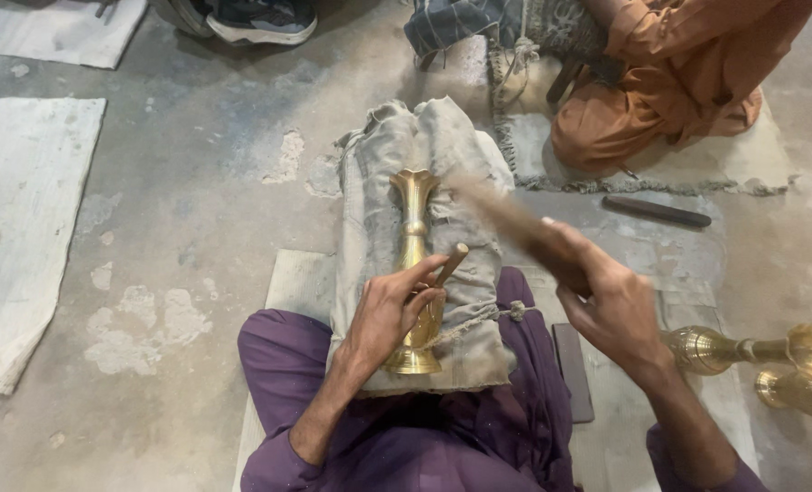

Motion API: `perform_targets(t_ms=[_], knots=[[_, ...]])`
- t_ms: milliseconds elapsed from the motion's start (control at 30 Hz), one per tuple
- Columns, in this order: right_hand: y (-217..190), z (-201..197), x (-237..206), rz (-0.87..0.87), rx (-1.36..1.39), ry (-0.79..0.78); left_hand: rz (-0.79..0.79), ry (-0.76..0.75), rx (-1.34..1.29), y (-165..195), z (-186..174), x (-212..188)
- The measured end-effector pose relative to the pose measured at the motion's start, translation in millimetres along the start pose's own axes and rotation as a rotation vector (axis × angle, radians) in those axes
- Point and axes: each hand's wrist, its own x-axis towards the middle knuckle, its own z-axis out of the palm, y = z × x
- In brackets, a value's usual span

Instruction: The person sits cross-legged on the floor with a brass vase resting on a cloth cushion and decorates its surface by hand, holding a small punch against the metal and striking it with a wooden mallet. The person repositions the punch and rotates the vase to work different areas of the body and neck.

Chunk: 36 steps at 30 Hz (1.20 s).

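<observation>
From my seat there is only the head view to work with. Looking down, I see a brass vase (414, 264) lying lengthwise on a padded grey cloth bundle (442, 164) that rests across the person's purple-clad lap. The flared mouth of the vase points away from me; its round foot sits near the bundle's near edge.

My left hand (392, 310) lies over the lower body of the vase, covering that part so I cannot read its surface. Its fingers are curled around a short, rod-like tool (452, 264), held slanted with the lower end hidden behind the fingers; where its tip meets the brass I cannot make out.

My right hand (611, 301) is clenched around the handle of a wooden striker (502, 214), raised to the right of the vase. The striker is badly smeared by motion, so its head shape is unclear, and I cannot tell whether it touches the rod.

On the floor at right, more brass pieces (770, 360) lie side by side, cut off by the frame edge. A dark flat bar (572, 369) lies just beside my right knee, partly under the forearm. Further off, a dark slim tool (657, 211) lies on the concrete near another person in orange clothing (670, 82), seated on a fringed mat and cropped at the top. A shoe (260, 20) is cut off at the upper edge.
</observation>
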Motion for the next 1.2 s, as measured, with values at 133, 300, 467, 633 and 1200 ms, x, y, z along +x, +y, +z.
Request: perform_targets(t_ms=[133, 300, 467, 633, 1200], knots=[[3, 2, -2, 0.100, -0.202, -0.205, 0.016, 0.020, -0.014, -3, 1, -2], [8, 9, -5, 0.029, 0.103, -0.050, 0.040, 0.060, -0.030, -4, 4, -4], [12, 11, -10, -0.021, -0.020, -0.044, 0.027, 0.027, -0.020, -1, 1, -8], [15, 12, -6, 0.071, -0.315, -0.237, -0.004, 0.013, -0.056, 1, 2, -7], [8, 10, 0, 0.113, -0.065, -0.117, -0.034, 0.058, -0.068, 3, 4, -12]])
